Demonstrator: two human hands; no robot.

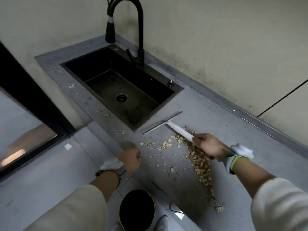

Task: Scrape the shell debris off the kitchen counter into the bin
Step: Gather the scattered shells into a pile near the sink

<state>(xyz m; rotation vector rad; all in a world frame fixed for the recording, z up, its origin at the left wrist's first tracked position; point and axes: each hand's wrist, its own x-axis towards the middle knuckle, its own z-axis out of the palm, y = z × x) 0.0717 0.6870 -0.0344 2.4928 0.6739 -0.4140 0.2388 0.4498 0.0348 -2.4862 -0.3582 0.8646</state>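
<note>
My right hand [210,148] has its fingers wrapped round the white handle of the scraper [173,126]; the handle runs up and away from my knuckles to the grey blade, which lies flat on the worktop [208,114] just past the near right corner of the sink [120,90]. My left hand [130,160] is curled into a loose fist at the worktop's front edge and grasps nothing that I can see.

The shell debris [202,165] lies directly under and behind my right fingers: a thick band of tan bits runs from beside the handle back toward my body, as far as the worktop's near edge. Between my two hands there is a thinner scatter of crumbs and pale rings. More specks trail off beyond my left fingers, along the strip of worktop left of the sink.

The bin [137,210], round and dark inside, stands on the floor below the worktop's edge, nearer me than either hand and between my forearms. The black tap [133,29] arches over the sink's far side.
</note>
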